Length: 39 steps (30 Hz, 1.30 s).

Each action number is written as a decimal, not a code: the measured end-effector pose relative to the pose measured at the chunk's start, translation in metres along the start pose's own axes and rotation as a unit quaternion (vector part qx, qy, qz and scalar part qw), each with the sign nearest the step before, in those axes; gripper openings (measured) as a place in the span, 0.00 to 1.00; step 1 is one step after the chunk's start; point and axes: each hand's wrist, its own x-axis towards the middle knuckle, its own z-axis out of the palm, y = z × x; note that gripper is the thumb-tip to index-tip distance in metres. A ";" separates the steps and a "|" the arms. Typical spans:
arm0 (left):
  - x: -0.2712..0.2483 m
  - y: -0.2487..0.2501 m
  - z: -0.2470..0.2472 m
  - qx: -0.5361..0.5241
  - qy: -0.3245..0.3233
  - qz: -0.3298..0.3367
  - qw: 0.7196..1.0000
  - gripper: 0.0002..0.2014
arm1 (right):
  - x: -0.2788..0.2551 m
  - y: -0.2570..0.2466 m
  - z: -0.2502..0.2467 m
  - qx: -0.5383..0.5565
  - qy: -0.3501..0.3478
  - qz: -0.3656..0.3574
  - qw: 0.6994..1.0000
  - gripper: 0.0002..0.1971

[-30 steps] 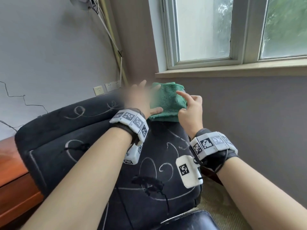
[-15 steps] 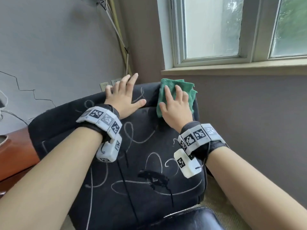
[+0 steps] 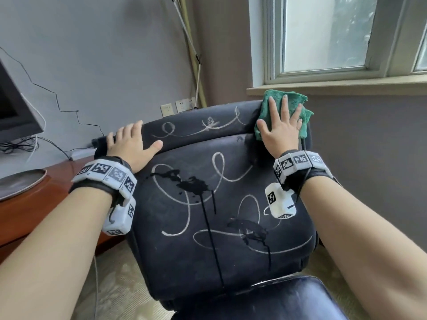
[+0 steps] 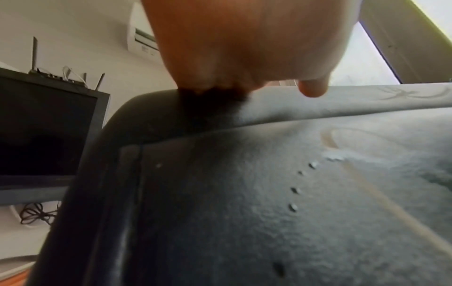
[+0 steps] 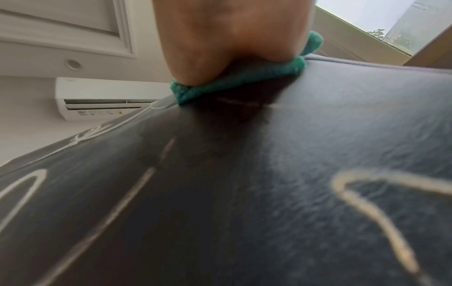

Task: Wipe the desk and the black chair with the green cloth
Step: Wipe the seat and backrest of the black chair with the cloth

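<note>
The black chair's backrest (image 3: 219,204) faces me, covered in white scribbles and black ink runs. The green cloth (image 3: 293,100) lies folded on its top right corner. My right hand (image 3: 280,125) presses flat on the cloth with straight, spread fingers; in the right wrist view the palm (image 5: 232,38) bears down on the cloth (image 5: 234,85). My left hand (image 3: 131,144) lies on the backrest's top left edge, fingers over the rim and thumb on the front, holding nothing. The reddish wooden desk (image 3: 34,204) stands to the left.
A dark monitor (image 3: 13,107) and a grey round base (image 3: 20,181) stand on the desk, with cables behind. The window sill (image 3: 346,85) runs just above the cloth. Wall sockets (image 3: 178,107) sit behind the chair. The chair's glossy seat (image 3: 265,301) is at the bottom.
My left hand let go of the cloth and slid left to the backrest's top left edge. My right hand laid flat on the cloth and pushed it to the top right corner.
</note>
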 end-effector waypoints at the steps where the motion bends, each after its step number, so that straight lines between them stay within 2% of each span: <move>1: 0.001 -0.001 0.001 0.004 -0.001 0.005 1.000 0.38 | 0.000 -0.004 0.002 0.001 0.004 -0.010 1.000 0.30; 4: 0.002 -0.002 0.001 0.017 -0.004 0.012 1.000 0.41 | -0.005 -0.026 0.010 -0.013 0.005 -0.069 0.997 0.28; 7: 0.000 -0.001 0.001 0.021 -0.001 0.009 1.000 0.42 | -0.017 -0.063 0.027 -0.046 -0.034 -0.187 0.981 0.28; 9: -0.002 -0.001 0.001 0.025 0.000 0.004 1.000 0.42 | -0.025 -0.082 0.038 -0.057 -0.057 -0.227 0.971 0.29; 12: -0.001 -0.001 0.001 0.029 -0.003 0.009 1.000 0.42 | -0.024 -0.081 0.040 -0.055 -0.064 -0.219 0.972 0.29; 15: 0.001 -0.001 0.002 0.008 0.000 0.007 1.000 0.41 | -0.018 -0.057 0.030 -0.061 -0.050 -0.187 0.979 0.30; 22: 0.001 0.001 0.000 -0.005 -0.006 0.006 1.000 0.41 | 0.004 0.012 -0.009 -0.017 0.009 -0.004 1.000 0.29; 25: -0.002 0.000 0.000 -0.009 -0.005 0.003 1.000 0.41 | 0.006 0.014 -0.014 0.054 0.043 0.064 0.996 0.28; 27: -0.004 -0.003 -0.002 -0.014 -0.006 -0.001 1.000 0.41 | 0.006 0.006 -0.011 0.072 0.058 0.083 0.992 0.27; 33: -0.007 -0.011 -0.003 -0.045 0.007 0.000 0.999 0.39 | 0.005 -0.013 0.003 0.065 0.098 0.066 0.991 0.26; 36: -0.004 -0.003 0.002 -0.063 0.033 0.001 0.997 0.38 | -0.001 -0.028 0.012 0.076 0.099 0.006 0.992 0.25; 39: -0.003 0.012 0.003 -0.070 0.035 -0.019 0.997 0.44 | -0.014 -0.049 0.029 0.083 0.080 -0.068 0.991 0.26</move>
